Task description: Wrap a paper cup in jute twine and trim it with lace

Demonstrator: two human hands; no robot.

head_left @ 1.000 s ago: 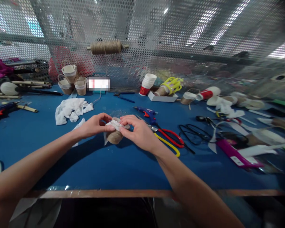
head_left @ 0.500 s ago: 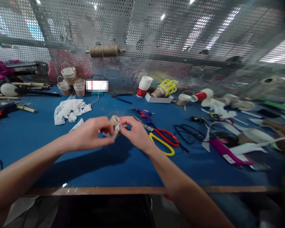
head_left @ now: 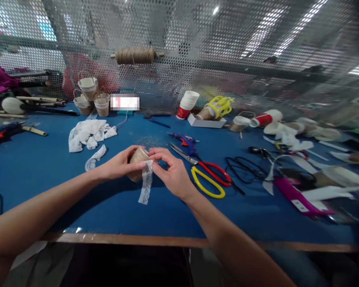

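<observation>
Head view: nine o'clock from the scissors (head_left: 193, 160), the twine-wrapped cup (head_left: 138, 155) is held by the left hand (head_left: 121, 162), fingers curled; lace trim (head_left: 145, 189), pinched by the right hand (head_left: 174, 172), fingers nearly closed, is best kept flat.

The desk (head_left: 107, 217) has a blue top and brown front edge; left of centre lie a crumpled lace heap (head_left: 88, 131) and a short curled lace strip (head_left: 91, 164). Right of centre lie a glue gun (head_left: 188, 142) and open scissors (head_left: 193, 161); farther back stand stacked paper cups (head_left: 188, 103).
</observation>
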